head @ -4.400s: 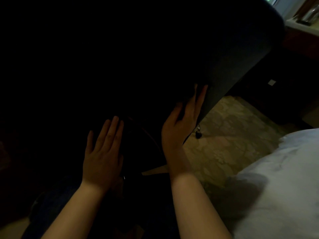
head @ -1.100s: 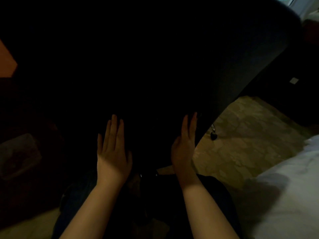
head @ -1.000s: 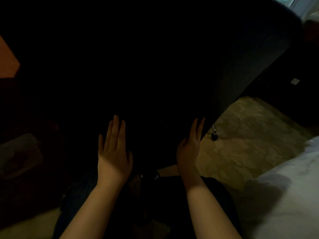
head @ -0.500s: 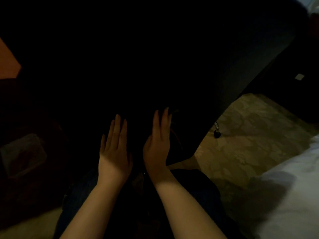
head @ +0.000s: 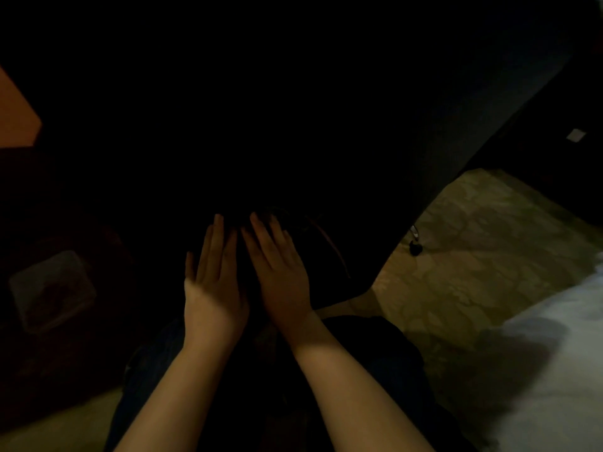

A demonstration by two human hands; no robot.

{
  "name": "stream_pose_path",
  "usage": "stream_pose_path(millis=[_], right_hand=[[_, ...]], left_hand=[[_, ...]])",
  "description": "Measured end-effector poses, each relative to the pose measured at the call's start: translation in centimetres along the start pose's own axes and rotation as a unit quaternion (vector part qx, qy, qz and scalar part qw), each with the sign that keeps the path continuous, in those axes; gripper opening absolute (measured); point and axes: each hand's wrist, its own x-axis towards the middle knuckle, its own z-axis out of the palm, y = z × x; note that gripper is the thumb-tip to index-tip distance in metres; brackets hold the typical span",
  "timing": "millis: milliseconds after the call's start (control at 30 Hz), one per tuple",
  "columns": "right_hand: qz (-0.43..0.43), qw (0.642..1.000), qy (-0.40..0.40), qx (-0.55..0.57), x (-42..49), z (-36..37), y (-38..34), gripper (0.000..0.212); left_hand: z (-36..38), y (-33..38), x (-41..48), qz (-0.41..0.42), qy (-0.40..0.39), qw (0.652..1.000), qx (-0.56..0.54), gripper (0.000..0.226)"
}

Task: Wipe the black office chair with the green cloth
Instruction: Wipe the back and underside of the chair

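Observation:
The black office chair point(head: 473, 102) fills the upper view, its broad dark back close in front of me and very dim. My left hand point(head: 213, 285) lies flat with straight fingers on the chair's lower part. My right hand point(head: 280, 275) lies flat beside it, fingers straight, almost touching the left. No green cloth shows in either hand or anywhere in the dark view. A chair caster point(head: 415, 247) stands on the floor at the right.
A patterned tan floor point(head: 489, 249) lies to the right. White bedding point(head: 554, 370) fills the lower right corner. A clear plastic box point(head: 52, 288) sits in shadow at the left, and an orange surface point(head: 16, 115) shows at the left edge.
My right hand has slid left from the chair's right edge to lie next to my left hand. The left hand has stayed in place.

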Motion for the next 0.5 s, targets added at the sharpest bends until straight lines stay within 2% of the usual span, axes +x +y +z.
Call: stream_pose_path(millis=[167, 300, 400, 500], right_hand=[[0.052, 0.998, 0.019, -0.043, -0.8, -1.8, 3.2, 0.047], [0.157, 0.986, 0.051, -0.002, -1.5, -3.0, 5.8, 0.047], [0.231, 0.968, 0.081, 0.058, -2.3, -3.5, 7.4, 0.05], [0.348, 0.927, 0.101, 0.096, -2.5, -3.9, 8.4, 0.069]], left_hand=[[0.4, 0.5, 0.2, -0.013, 0.003, 1.0, -0.009, 0.076], [0.4, 0.8, 0.1, -0.017, 0.003, 1.0, -0.021, 0.082], [0.1, 0.8, 0.0, -0.019, -0.002, 0.999, -0.034, 0.081], [-0.2, 0.7, -0.1, -0.011, -0.005, 0.999, -0.04, 0.079]])
